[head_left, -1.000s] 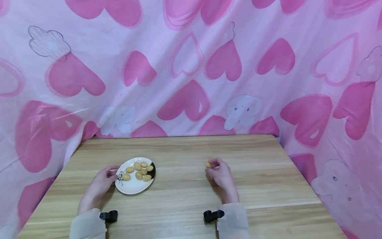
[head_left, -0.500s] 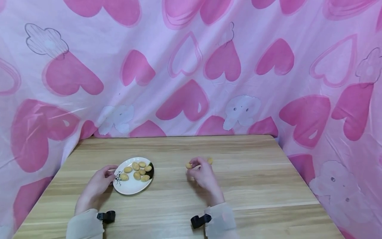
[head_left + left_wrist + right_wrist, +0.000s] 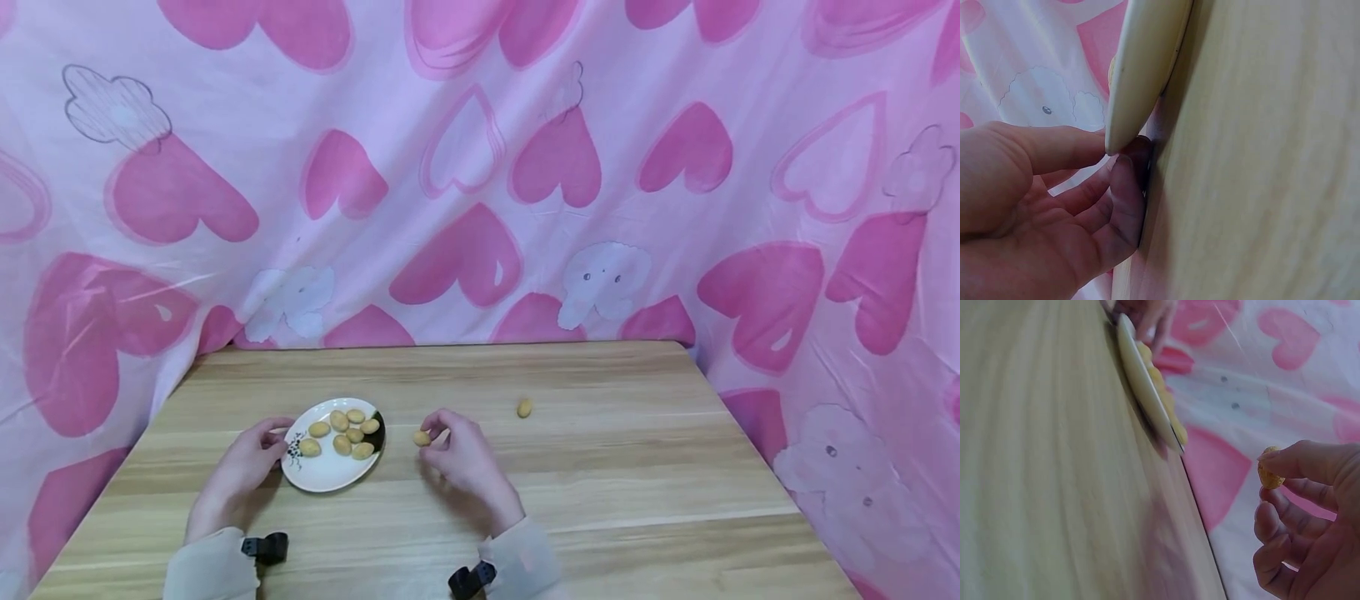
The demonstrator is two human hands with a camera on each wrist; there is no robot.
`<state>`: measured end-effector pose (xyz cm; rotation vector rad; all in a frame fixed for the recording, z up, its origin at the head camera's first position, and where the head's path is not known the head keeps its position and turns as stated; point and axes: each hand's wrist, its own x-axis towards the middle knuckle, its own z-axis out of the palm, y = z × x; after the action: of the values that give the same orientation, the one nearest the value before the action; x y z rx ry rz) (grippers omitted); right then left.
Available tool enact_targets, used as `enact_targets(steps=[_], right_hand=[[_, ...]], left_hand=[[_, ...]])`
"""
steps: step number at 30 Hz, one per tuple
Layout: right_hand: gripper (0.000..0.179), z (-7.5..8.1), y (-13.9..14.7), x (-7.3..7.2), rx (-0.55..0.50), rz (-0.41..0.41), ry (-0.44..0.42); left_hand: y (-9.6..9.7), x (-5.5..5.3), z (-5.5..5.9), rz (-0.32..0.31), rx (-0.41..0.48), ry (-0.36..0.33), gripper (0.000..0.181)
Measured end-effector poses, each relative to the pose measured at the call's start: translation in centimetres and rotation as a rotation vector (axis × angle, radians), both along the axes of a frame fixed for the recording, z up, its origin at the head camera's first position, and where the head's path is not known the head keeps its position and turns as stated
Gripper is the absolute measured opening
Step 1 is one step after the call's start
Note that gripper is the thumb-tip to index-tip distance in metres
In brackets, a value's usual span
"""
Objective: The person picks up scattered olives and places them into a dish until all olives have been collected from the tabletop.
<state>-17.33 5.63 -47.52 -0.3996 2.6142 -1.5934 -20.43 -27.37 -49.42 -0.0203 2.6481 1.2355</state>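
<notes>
A white plate (image 3: pixel 327 479) with a dark patch and a black pattern on its rim bears several small yellow-brown oval pieces (image 3: pixel 342 445), like baby potatoes. My left hand (image 3: pixel 252 454) pinches the plate's left rim; the left wrist view shows the thumb (image 3: pixel 1066 149) on top and fingers curled underneath. To the right of the plate, my right hand (image 3: pixel 467 457) pinches one rough yellow-brown oval piece (image 3: pixel 1270 469) between thumb and fingertips, above the table. Another such loose oval piece (image 3: pixel 524 407) lies on the tabletop farther right, behind the right hand.
The wooden table (image 3: pixel 637 483) runs back to a pink and white curtain (image 3: pixel 465 167) printed with hearts, which also hangs at both sides. Black wrist cameras (image 3: pixel 266 547) sit at both light sleeves (image 3: pixel 212 567).
My right hand has moved left towards the plate with the oval piece in its fingertips, uncovering the loose one on the table. The left hand stays at the plate's rim.
</notes>
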Motion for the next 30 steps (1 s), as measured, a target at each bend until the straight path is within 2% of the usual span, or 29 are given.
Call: enact_targets(steps=[5,8,14,21,27,30], right_hand=[[0.023,0.5,-1.8,0.9,0.068,0.044,0.036],[0.023,0.9,-2.9,1.3,0.116,0.081,0.096],[0.025,1.2,-5.4,1.6,0.243,0.144,0.187],[0.026,0.5,-8.6,0.7,0.423,0.194,0.284],[0.025,0.2,-10.9,-0.4,0.530,0.197,0.293],[0.025,0.2,-12.1,-1.0,0.589,0.187,0.270]], left_hand=[[0.1,0.0,0.0,-0.005,-0.002,0.001,0.042],[0.1,0.0,0.1,-0.005,-0.005,0.009,0.041],[0.0,0.0,0.2,-0.003,0.006,-0.028,0.043],[-0.3,0.3,0.0,0.000,0.001,-0.024,0.043],[-0.3,0.1,0.1,-0.008,0.006,-0.014,0.044],[-0.2,0.0,0.1,-0.015,0.007,0.007,0.043]])
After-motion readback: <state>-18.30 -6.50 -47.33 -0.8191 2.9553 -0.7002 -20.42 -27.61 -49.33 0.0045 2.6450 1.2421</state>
